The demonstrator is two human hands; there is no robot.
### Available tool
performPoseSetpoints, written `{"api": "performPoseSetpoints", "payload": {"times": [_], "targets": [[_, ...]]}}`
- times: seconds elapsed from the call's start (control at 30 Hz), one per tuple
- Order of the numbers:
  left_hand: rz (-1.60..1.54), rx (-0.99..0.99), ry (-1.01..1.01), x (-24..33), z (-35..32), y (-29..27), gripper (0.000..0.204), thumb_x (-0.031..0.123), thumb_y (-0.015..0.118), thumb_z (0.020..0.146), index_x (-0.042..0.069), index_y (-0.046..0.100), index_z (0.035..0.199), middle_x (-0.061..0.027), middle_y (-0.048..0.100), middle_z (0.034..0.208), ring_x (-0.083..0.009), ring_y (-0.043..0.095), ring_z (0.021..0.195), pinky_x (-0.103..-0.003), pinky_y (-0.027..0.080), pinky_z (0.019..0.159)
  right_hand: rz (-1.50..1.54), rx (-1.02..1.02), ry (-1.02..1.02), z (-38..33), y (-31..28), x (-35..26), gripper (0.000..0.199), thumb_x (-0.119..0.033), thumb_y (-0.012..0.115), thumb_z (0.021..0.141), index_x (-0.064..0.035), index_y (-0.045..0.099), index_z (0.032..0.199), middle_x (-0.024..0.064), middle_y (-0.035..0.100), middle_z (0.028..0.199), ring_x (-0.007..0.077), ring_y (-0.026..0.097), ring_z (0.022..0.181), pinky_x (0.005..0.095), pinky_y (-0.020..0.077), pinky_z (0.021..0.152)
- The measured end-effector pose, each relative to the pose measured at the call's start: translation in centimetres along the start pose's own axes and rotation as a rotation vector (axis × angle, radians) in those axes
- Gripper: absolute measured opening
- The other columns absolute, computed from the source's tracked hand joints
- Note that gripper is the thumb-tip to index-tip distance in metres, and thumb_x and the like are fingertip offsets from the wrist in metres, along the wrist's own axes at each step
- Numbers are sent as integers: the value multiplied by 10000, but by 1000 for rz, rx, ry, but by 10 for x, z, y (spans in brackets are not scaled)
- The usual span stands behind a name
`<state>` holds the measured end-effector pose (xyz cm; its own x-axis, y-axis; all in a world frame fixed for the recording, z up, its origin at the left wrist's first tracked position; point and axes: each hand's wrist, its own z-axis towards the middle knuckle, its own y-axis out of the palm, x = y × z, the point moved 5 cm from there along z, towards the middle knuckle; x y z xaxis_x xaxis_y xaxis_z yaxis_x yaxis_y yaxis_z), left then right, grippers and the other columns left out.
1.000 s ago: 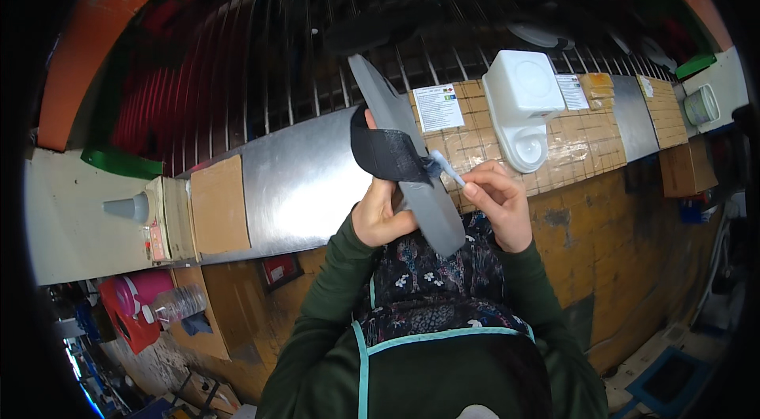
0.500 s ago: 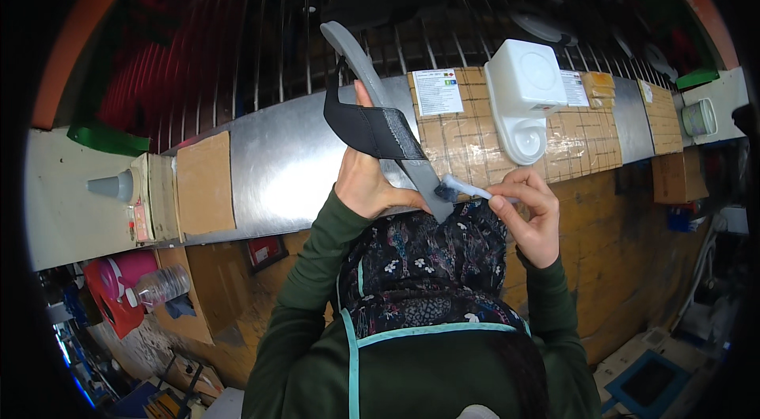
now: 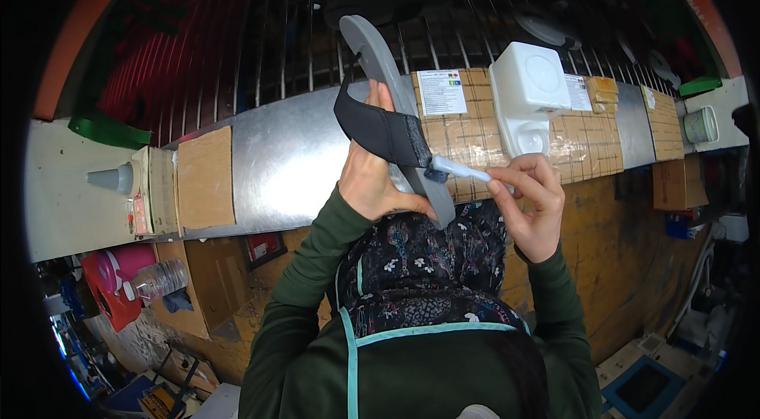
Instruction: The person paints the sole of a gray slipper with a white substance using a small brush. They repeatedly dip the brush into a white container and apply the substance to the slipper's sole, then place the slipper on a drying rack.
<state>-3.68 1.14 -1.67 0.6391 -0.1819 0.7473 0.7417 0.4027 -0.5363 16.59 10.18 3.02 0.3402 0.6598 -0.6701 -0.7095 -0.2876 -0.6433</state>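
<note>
In my left hand point(image 3: 368, 183) is a grey sandal point(image 3: 378, 55) with a wide black strap, its sole standing on edge. The fingers reach up behind the strap and the thumb presses along the sole near its lower end. Between finger and thumb, my right hand point(image 3: 538, 205) pinches a small brush point(image 3: 463, 169) with a pale handle and dark bristles. The bristles touch the sandal's side edge, just below the strap's end. A white plastic dispenser point(image 3: 532, 82) with a small round cup at its front stands beyond my right hand.
A metal bench point(image 3: 285, 158) carries taped cardboard point(image 3: 586, 138) with printed labels. A yellowish block point(image 3: 603, 94) lies on it. Behind runs a rack of metal bars point(image 3: 237, 62) with dark soles. Farther left are a brown board point(image 3: 206, 181), a grey cone point(image 3: 111, 180) and a clear bottle point(image 3: 161, 280).
The brush has moved up and left along the sole's edge, closer to the strap's end. My left hand has shifted the sandal slightly to the right.
</note>
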Motion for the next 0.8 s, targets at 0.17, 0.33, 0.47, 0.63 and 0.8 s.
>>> {"api": "performPoseSetpoints", "payload": {"times": [0.17, 0.33, 0.47, 0.63, 0.8], "targets": [[2, -13, -22, -3, -2, 2, 1665, 542, 929, 245, -134, 32, 1473, -429, 99, 1492, -525, 111, 1424, -539, 162, 1156, -90, 44, -106, 4, -2, -7, 171, -105, 779, 749, -108, 748, 916, -13, 588, 847, 118, 489, 659, 298, 288, 730], [32, -50, 1, -4, -2, 2, 1666, 561, 919, 249, -130, 28, 1476, -418, 103, 1498, -505, 110, 1433, -534, 154, 1160, -139, 81, -164, 6, -2, -11, 190, -100, 784, 737, -109, 749, 923, -5, 597, 849, 129, 507, 721, 300, 289, 730], [2, -45, 65, -2, -1, -1, 1672, 572, 914, 259, -119, 6, 1481, -395, 88, 1515, -489, 101, 1441, -521, 142, 1167, -79, 101, -178, 8, -2, -9, 206, -105, 793, 728, -107, 752, 930, -2, 605, 843, 134, 514, 740, 299, 296, 731], [-3, -57, 94, 0, 0, -1, 1674, 579, 914, 271, -110, -11, 1484, -366, 66, 1535, -480, 100, 1445, -503, 137, 1172, -64, 76, -206, 11, -3, -8, 218, -81, 795, 718, -100, 753, 931, 7, 608, 857, 143, 508, 756, 294, 327, 730], [-33, -71, 72, -3, -1, 0, 1675, 568, 923, 270, -107, -11, 1486, -359, 83, 1535, -472, 123, 1442, -500, 150, 1173, -96, 14, -210, 10, -5, -8, 217, -40, 788, 713, -83, 749, 923, 22, 603, 875, 166, 494, 784, 293, 374, 732]]}}
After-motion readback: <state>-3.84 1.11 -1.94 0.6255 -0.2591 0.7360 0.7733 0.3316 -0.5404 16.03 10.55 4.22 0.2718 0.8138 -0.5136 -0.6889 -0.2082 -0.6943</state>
